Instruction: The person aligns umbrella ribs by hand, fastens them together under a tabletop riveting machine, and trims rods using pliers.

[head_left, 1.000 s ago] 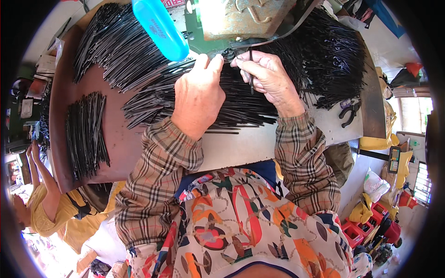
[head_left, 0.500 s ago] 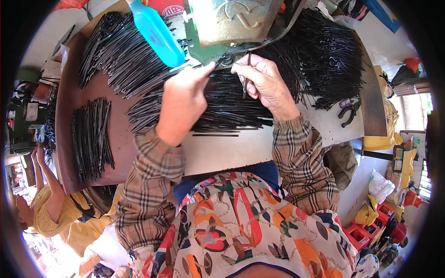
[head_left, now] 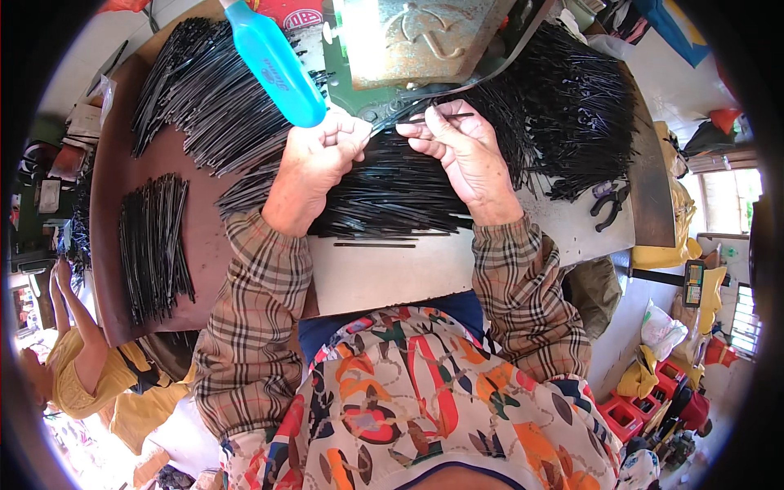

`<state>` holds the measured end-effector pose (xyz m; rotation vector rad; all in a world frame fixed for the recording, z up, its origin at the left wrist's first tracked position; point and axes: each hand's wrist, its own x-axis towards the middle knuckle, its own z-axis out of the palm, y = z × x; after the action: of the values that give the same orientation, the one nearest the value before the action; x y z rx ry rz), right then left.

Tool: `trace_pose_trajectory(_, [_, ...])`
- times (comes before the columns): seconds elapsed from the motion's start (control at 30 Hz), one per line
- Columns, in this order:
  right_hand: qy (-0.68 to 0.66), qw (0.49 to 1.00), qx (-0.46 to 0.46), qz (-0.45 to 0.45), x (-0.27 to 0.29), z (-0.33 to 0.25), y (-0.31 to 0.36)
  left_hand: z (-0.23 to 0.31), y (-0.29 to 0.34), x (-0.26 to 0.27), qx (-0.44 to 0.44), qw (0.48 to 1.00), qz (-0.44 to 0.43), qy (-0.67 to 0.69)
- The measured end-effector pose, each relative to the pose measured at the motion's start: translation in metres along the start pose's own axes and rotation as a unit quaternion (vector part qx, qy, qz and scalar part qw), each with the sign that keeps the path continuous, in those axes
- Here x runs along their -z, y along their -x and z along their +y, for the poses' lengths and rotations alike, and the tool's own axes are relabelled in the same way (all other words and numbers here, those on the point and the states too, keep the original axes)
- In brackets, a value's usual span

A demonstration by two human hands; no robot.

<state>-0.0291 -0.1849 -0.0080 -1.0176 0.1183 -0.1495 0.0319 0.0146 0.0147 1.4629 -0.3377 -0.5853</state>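
Note:
Below the machine, my left hand [head_left: 325, 153] is closed with its fingertips pinched on the end of a thin dark rod [head_left: 377, 127]. My right hand [head_left: 464, 157] pinches another thin black rod [head_left: 459, 115] between thumb and fingers; it lies nearly level. The two hands are a short way apart. Under them spreads a pile of similar black rods [head_left: 384, 192]. A metal machine [head_left: 420, 41] with a rusty plate and a raised umbrella emblem stands just beyond my fingers. Its small working part is partly hidden behind my hands.
A blue plastic-covered handle [head_left: 282, 69] hangs beside my left hand. More rods lie in a left bundle [head_left: 155, 249] and a big right heap [head_left: 580, 106]. Black pliers [head_left: 610, 206] rest at the right. A person in yellow [head_left: 86, 359] works at far left.
My right hand's rod has turned from upright to nearly level. My left hand has lowered slightly and turned, its fingers now showing. The view has shifted a little.

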Motion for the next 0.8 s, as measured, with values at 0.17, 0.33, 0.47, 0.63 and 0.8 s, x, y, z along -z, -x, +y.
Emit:
trace_pose_trajectory(0.17, [0.013, 1.0, 0.006, 0.0, 0.002, 0.0, 0.001, -0.002, -0.003, 0.001, 0.013, 1.0, 0.002, 0.002])
trace_pose_trajectory(0.33, [0.024, 1.0, 0.004, -0.004, 0.0, 0.0, -0.001, 0.001, -0.002, 0.003, 0.034, 0.999, -0.003, 0.019])
trace_pose_trajectory(0.47, [0.015, 1.0, 0.021, 0.008, 0.001, 0.006, -0.002, 0.002, -0.004, 0.001, 0.024, 1.0, 0.004, 0.007])
trace_pose_trajectory(0.63, [-0.026, 0.998, 0.048, 0.03, 0.002, 0.011, -0.011, 0.006, -0.017, -0.002, -0.02, 0.999, 0.041, -0.018])
trace_pose_trajectory(0.8, [-0.049, 0.995, 0.077, 0.033, 0.008, 0.014, -0.02, 0.004, -0.032, -0.002, -0.046, 0.998, 0.032, -0.024])
